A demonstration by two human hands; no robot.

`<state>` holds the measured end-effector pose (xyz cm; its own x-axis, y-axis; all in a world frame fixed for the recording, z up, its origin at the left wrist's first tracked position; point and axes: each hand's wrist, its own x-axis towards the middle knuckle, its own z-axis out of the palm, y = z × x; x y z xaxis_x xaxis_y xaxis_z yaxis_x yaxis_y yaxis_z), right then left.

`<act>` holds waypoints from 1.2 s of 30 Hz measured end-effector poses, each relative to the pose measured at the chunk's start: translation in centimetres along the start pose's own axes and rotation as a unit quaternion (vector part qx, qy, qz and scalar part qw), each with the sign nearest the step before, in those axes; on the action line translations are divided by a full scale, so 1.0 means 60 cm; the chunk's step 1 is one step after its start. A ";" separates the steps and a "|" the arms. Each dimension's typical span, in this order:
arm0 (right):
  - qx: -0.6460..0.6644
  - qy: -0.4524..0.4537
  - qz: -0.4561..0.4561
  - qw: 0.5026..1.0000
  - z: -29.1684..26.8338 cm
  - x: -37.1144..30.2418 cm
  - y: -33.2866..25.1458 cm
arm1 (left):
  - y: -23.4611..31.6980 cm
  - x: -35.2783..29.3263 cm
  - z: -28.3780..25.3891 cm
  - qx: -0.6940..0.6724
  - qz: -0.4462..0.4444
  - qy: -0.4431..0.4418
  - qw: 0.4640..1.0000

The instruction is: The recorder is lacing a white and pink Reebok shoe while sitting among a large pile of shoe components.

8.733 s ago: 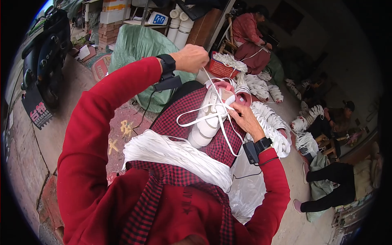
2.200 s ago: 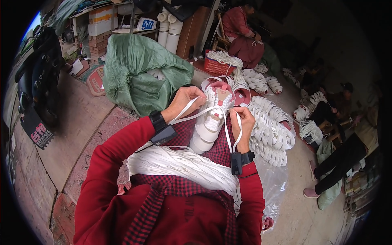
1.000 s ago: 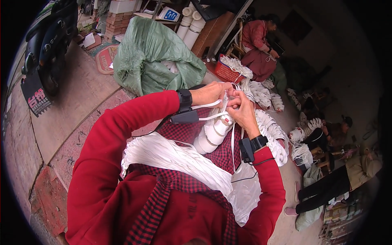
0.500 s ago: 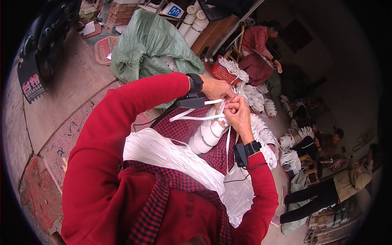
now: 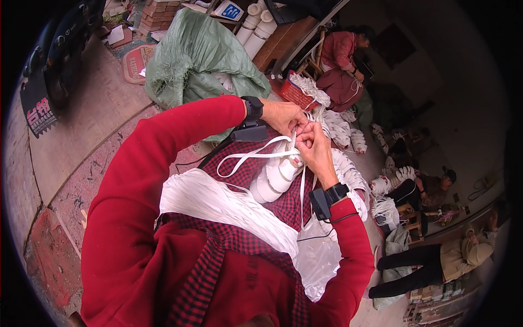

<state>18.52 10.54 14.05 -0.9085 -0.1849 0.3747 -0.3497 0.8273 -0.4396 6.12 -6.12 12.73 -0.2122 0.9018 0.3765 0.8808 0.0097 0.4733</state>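
Observation:
Above my lap, my left hand [image 5: 284, 116] and my right hand [image 5: 318, 151] meet with fingertips pinched on a narrow white strap [image 5: 248, 156]. A loop of the strap hangs out to the left, and a thin end dangles below the right hand. Just under the fingers, a bundle of nested white curved pieces [image 5: 271, 182] leans on the red-and-black checked apron [image 5: 239, 166]. The exact crossing of the strap is hidden by the fingers. Across my lap lies a thick hank of white strips [image 5: 218, 210].
A green woven sack [image 5: 199, 62] stands ahead, with a red basket [image 5: 297, 94] of white strips to its right. Piled white bundles [image 5: 348, 174] lie right of my hands, beside a clear plastic bag [image 5: 318, 261]. Several people, including a seated person [image 5: 340, 52], are at the right.
My left hand has shifted slightly left and down, and the strap's loop has become rounder and wider. Both hands stay pinched together above the white bundle.

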 end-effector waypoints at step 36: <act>0.009 0.038 0.004 0.999 -0.042 0.006 0.058 | 0.068 -0.057 0.074 -0.351 -0.164 0.187 0.903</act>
<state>17.54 14.68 14.69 -0.8914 -0.1374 0.4318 -0.3477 0.8186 -0.4571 12.35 -7.25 9.83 -0.6568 0.6894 0.3055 0.2875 -0.1455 0.9467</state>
